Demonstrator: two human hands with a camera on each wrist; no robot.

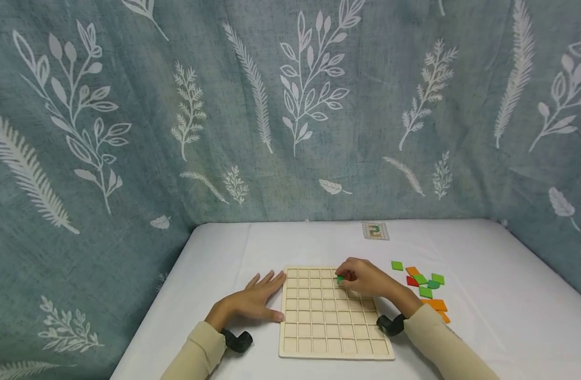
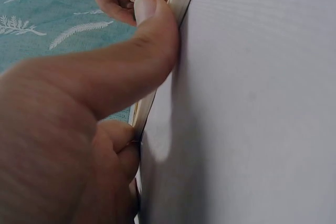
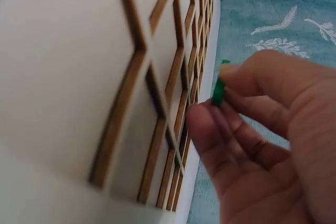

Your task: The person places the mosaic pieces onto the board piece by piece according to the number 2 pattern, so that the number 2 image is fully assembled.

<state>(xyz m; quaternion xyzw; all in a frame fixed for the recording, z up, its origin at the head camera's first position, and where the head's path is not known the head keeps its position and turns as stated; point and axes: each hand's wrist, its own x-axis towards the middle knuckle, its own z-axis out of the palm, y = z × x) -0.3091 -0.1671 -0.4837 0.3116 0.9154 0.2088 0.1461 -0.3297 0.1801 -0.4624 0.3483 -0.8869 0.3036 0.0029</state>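
Observation:
A pale wooden grid board with raised dividers lies flat on the white table. My right hand pinches a small dark green tile between thumb and fingers, over the far part of the board. In the right wrist view the tile is seen edge-on, close to the dividers; whether it touches the board I cannot tell. My left hand has its fingers spread at the board's left side, thumb and fingertips against the edge. The left wrist view shows that thumb at the board's rim.
Right of the board lie several loose tiles: light green, orange, red and a dark green one. A small pattern card rests near the table's back edge. A leaf-patterned curtain hangs behind.

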